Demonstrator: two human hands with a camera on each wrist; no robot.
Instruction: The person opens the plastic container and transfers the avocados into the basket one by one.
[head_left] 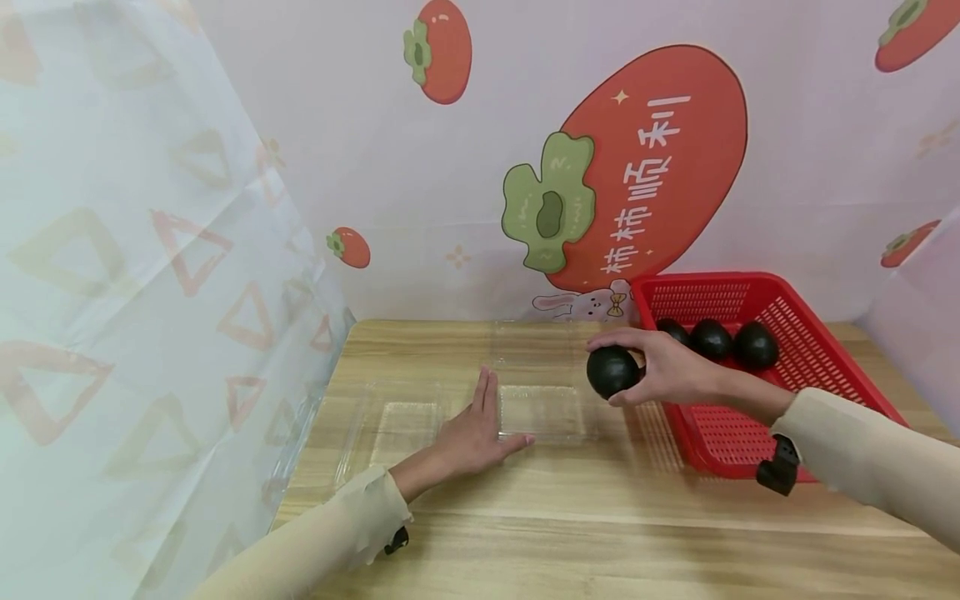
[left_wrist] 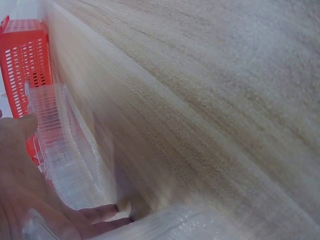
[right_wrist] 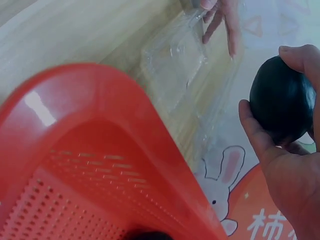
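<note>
My right hand (head_left: 671,367) grips a smooth, dark, egg-shaped avocado (head_left: 611,372) between thumb and fingers, lifted beside the red basket (head_left: 686,437). In the right wrist view the avocado (right_wrist: 280,100) shows whole, with the fingers curled about its lower end. A clear plastic box (head_left: 551,408) with its lid (head_left: 528,342) raised toward the wall lies just left of the avocado. My left hand (head_left: 472,433) stretches its fingers along that box's left side, thumb pointing to the right by its front edge.
Several more dark avocados (head_left: 711,339) lie at the back of the red basket. A second clear plastic box (head_left: 408,412) lies left of my left hand. The wooden table (head_left: 525,533) ends at a printed wall sheet (head_left: 420,183), with another hanging sheet (head_left: 135,250) at the left.
</note>
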